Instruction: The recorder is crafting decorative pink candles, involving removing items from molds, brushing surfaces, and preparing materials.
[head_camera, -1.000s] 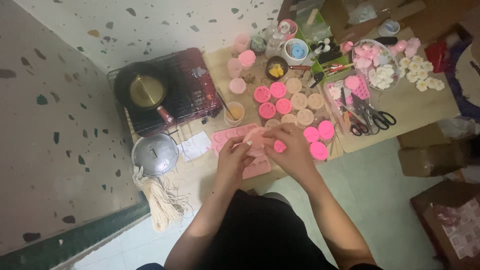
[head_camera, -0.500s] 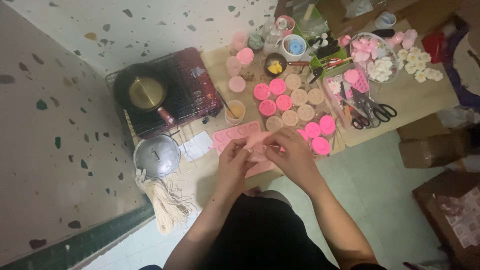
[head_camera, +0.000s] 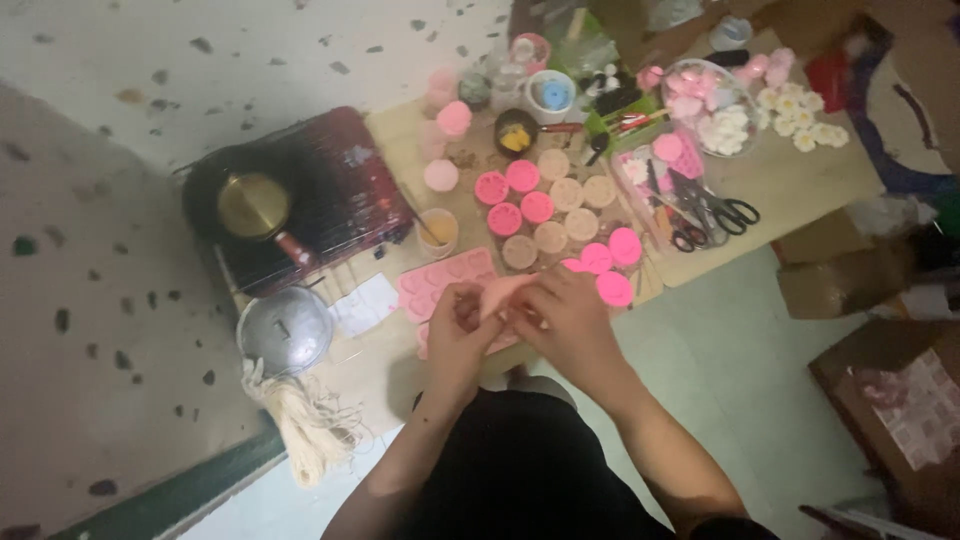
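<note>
Both my hands meet over a pink silicone mould tray (head_camera: 440, 281) at the near edge of a low wooden board (head_camera: 400, 130). My left hand (head_camera: 458, 318) pinches the tray's bent-up edge from the left. My right hand (head_camera: 566, 312) grips the same pink edge from the right. Just beyond my fingers lie several round pink and beige moulds (head_camera: 548, 210).
A dark stove (head_camera: 340, 190) carries a brass pot (head_camera: 253, 204); a metal lid (head_camera: 285, 329) and a bundle of cream string (head_camera: 305, 420) lie nearer me. Scissors (head_camera: 722, 211), a bowl of pink and white flowers (head_camera: 712, 105), cups and cardboard boxes (head_camera: 900, 400) stand right.
My hands stayed together on the pink mould, working along its edge. The view shifted slightly as my head moved.
</note>
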